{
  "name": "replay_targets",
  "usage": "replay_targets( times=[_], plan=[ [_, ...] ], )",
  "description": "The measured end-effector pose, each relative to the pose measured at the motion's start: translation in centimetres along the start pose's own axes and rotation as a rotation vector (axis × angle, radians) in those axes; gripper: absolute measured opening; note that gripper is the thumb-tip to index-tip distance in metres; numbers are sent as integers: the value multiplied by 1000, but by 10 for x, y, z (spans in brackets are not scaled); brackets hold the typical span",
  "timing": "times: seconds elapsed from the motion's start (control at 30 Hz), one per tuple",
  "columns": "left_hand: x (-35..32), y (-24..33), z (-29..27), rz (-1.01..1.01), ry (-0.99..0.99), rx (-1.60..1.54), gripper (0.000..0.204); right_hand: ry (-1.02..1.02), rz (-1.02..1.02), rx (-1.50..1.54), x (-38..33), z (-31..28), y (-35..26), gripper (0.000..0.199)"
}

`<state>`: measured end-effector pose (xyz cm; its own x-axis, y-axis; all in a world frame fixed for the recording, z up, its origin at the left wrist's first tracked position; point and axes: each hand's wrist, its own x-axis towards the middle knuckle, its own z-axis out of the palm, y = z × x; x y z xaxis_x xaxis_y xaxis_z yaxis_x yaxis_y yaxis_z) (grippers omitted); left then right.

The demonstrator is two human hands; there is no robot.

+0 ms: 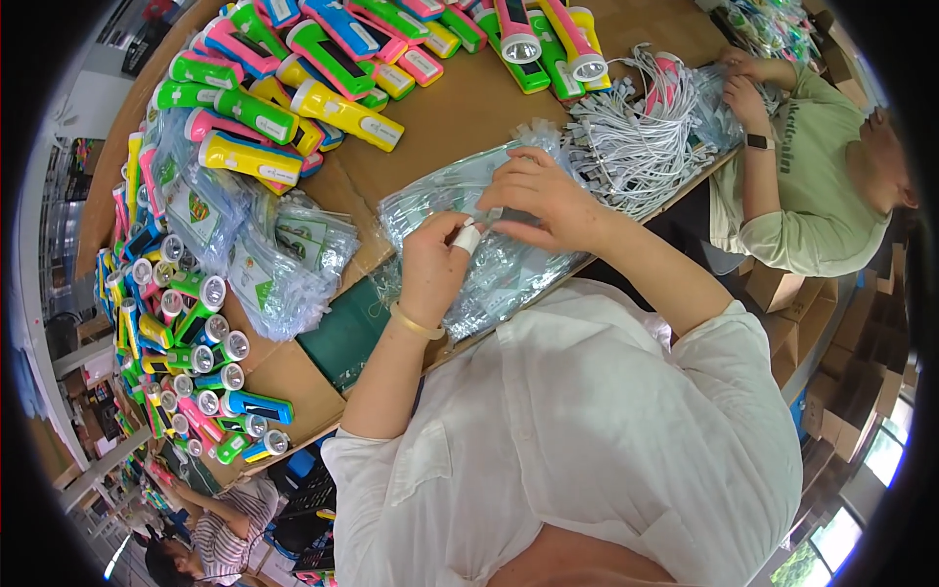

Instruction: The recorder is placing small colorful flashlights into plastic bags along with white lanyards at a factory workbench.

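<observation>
One left hand (pixel 433 264) and one right hand (pixel 550 201); one band (pixel 417 323) on the left wrist. Dozens of flashlights (pixel 347 114), far and left, too overlapped for exact counting. At least two batches of clear bags (pixel 504 284): one under the hands, one left. One heap of white cables (pixel 636 142), right. One worktop (pixel 440 127). Two co-workers (pixel 817 186): one far right, one left.

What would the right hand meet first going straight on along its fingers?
Likely the left hand, near its white thumb wrap; the right hand points leftward at it. Both appear above the clear bags, but their relative heights are unclear in this single view.
</observation>
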<state>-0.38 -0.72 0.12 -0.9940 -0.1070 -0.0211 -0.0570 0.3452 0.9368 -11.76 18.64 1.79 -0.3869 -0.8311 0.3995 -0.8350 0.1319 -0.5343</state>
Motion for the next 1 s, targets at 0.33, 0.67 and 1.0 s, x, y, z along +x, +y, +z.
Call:
replay_targets(
  times=[0.33,0.67,1.0],
  plan=[
    [-19,10,-11,229,236,176,20,1,-95,54,14,4,12,15],
    [-46,14,-27,97,328,98,18,67,-94,178,34,15,-10,21],
    [-55,6,-19,-34,379,-140,20,-78,-100,317,41,20,-13,17]
  ],
)
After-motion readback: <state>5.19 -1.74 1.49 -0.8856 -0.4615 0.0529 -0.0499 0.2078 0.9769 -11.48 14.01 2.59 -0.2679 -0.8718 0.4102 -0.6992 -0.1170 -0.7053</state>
